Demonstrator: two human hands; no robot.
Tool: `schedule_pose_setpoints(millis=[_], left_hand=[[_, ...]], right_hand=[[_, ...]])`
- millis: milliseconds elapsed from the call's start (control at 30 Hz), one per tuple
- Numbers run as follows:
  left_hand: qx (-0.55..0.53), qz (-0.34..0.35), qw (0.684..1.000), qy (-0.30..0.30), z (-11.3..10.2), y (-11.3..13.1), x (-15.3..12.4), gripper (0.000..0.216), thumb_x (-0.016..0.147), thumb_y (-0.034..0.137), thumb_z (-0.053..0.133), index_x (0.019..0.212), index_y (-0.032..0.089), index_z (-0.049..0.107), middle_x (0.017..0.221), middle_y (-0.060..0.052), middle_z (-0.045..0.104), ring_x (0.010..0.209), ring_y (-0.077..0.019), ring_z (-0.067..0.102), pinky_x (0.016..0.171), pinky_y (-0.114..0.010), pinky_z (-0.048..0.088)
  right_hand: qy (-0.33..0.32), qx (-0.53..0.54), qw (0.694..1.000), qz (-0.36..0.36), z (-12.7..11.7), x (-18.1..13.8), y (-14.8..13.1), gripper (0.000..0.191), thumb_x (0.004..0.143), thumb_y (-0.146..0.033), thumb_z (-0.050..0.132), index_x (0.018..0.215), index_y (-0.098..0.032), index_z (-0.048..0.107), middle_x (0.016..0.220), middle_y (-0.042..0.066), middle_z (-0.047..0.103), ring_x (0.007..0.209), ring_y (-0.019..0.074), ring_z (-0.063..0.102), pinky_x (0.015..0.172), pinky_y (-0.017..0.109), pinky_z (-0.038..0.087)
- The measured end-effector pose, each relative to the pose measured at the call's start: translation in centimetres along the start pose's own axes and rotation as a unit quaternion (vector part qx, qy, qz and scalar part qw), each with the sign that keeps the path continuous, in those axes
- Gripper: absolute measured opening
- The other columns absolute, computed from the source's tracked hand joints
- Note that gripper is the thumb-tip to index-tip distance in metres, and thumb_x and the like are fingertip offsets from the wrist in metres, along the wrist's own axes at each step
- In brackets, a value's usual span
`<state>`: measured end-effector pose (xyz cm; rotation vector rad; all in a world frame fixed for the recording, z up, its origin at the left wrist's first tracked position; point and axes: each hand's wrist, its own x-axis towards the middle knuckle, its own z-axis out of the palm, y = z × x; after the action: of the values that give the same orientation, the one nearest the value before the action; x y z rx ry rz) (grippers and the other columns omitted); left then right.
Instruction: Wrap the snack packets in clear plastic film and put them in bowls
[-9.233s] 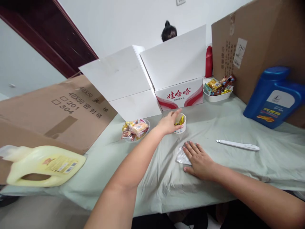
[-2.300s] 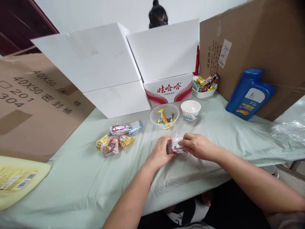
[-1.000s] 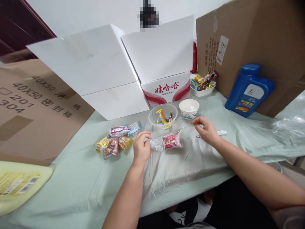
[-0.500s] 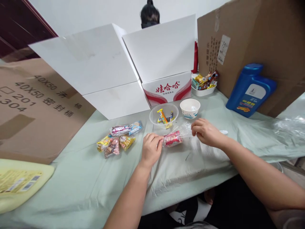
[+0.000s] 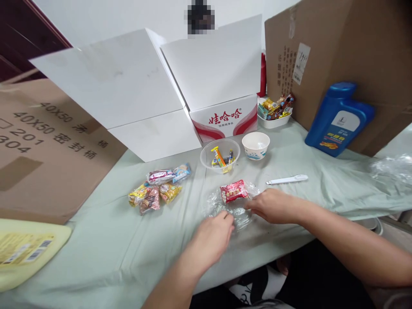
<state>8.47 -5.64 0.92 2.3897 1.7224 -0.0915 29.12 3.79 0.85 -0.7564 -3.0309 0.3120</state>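
A red snack packet [image 5: 234, 191] lies on a spread, crinkled sheet of clear plastic film [image 5: 240, 219]. At the film's near left, my left hand [image 5: 212, 238] is closed, its curled fingertips on the film and slightly blurred. My right hand [image 5: 272, 206] pinches the film at its right side, just beside the packet. Beyond the packet stands a clear plastic bowl [image 5: 202, 159] with a few slim wrapped snacks [image 5: 219, 158] in it. To its right is a white paper bowl [image 5: 255, 148]. A white utility knife [image 5: 287, 180] rests behind my right hand.
Several wrapped snacks [image 5: 159, 193] lie in a group on the left. White cartons [image 5: 222, 118] line the back, with brown boxes [image 5: 337, 56] at both sides. A blue bottle [image 5: 339, 120], a snack-filled white tray [image 5: 273, 122] and a yellow jug [image 5: 28, 249] stand around. A person's head shows behind.
The film, earlier stretched around the red packet between both hands, now lies spread beneath it. Both hands have come nearer to me, the right also leftward, uncovering the utility knife.
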Motion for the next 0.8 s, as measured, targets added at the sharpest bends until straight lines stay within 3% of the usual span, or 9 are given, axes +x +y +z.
schedule_pose_setpoints(millis=[133,267,400,467,533,600,633,700,800], left_hand=[[0.024,-0.112,0.993,0.035,1.0,-1.7,1.6,0.028,0.083,0.013,0.055,0.109,0.018,0.063,0.081,-0.010,0.071,0.069,-0.0276,0.070,0.061,-0.033,0.049],[-0.003,-0.141,0.989,0.051,1.4,-3.6,2.4,0.063,0.072,0.025,0.070,0.132,0.016,0.052,0.074,-0.009,0.071,0.074,-0.0311,0.071,0.063,-0.033,0.049],[-0.029,-0.203,0.974,0.095,0.4,-4.7,2.1,0.098,0.069,0.035,0.075,0.150,0.011,0.025,0.070,-0.004,0.070,0.066,-0.0284,0.069,0.057,-0.030,0.045],[-0.067,-0.218,0.955,0.189,0.0,-4.5,2.0,0.093,0.076,0.034,0.070,0.151,0.013,0.019,0.077,-0.003,0.072,0.062,-0.0234,0.067,0.056,-0.029,0.044],[-0.105,-0.184,0.929,0.303,0.0,-3.8,2.0,0.072,0.084,0.029,0.062,0.147,0.019,0.028,0.082,-0.001,0.071,0.059,-0.0179,0.065,0.058,-0.028,0.046],[-0.123,-0.088,0.916,0.371,0.4,-2.9,2.4,0.042,0.089,0.022,0.055,0.131,0.024,0.048,0.084,0.001,0.070,0.064,-0.0152,0.065,0.065,-0.027,0.050],[-0.123,-0.031,0.916,0.380,0.9,-2.5,2.7,0.031,0.091,0.020,0.052,0.121,0.025,0.054,0.087,0.000,0.071,0.072,-0.0156,0.066,0.072,-0.028,0.052],[-0.105,0.048,0.925,0.361,1.9,-2.1,3.7,0.025,0.090,0.017,0.052,0.114,0.023,0.058,0.106,-0.006,0.069,0.098,-0.0210,0.065,0.090,-0.035,0.051],[-0.079,0.038,0.949,0.303,3.6,-2.4,5.3,0.050,0.082,0.019,0.063,0.130,0.017,0.050,0.133,-0.016,0.056,0.125,-0.0339,0.050,0.104,-0.052,0.043]], right_hand=[[-0.018,-0.103,0.981,0.163,0.6,-0.2,0.2,0.018,0.089,-0.023,0.059,0.079,-0.016,0.072,0.072,0.014,0.072,0.068,0.0267,0.071,0.056,0.031,0.047],[0.026,-0.129,0.947,0.294,-0.4,-1.0,2.5,0.028,0.087,-0.042,0.064,0.081,-0.016,0.070,0.073,0.016,0.072,0.069,0.0273,0.070,0.056,0.031,0.045],[0.079,-0.108,0.908,0.397,-1.9,-1.5,3.9,0.032,0.084,-0.049,0.065,0.087,-0.017,0.067,0.074,0.014,0.071,0.066,0.0274,0.067,0.055,0.032,0.042],[0.149,-0.075,0.918,0.361,-2.1,-1.4,3.2,0.027,0.090,-0.043,0.059,0.093,-0.018,0.066,0.081,0.013,0.072,0.069,0.0257,0.067,0.058,0.032,0.042],[0.201,-0.012,0.953,0.226,-1.8,-0.9,2.0,0.022,0.094,-0.038,0.053,0.095,-0.019,0.065,0.083,0.009,0.071,0.071,0.0216,0.066,0.061,0.030,0.043],[0.211,0.053,0.974,0.068,-1.0,-0.2,1.0,0.019,0.096,-0.033,0.050,0.095,-0.020,0.064,0.084,0.006,0.070,0.074,0.0186,0.065,0.065,0.029,0.045],[0.213,0.072,0.974,0.013,-0.5,0.2,0.7,0.019,0.097,-0.031,0.049,0.098,-0.020,0.064,0.086,0.006,0.070,0.078,0.0185,0.065,0.069,0.029,0.047],[0.228,0.084,0.970,-0.029,0.5,1.2,0.8,0.020,0.098,-0.024,0.045,0.106,-0.019,0.063,0.096,0.009,0.070,0.090,0.0207,0.064,0.078,0.032,0.049],[0.246,0.075,0.966,0.005,2.0,2.4,1.9,0.028,0.097,-0.022,0.045,0.120,-0.014,0.058,0.114,0.015,0.067,0.108,0.0260,0.060,0.092,0.042,0.049]])
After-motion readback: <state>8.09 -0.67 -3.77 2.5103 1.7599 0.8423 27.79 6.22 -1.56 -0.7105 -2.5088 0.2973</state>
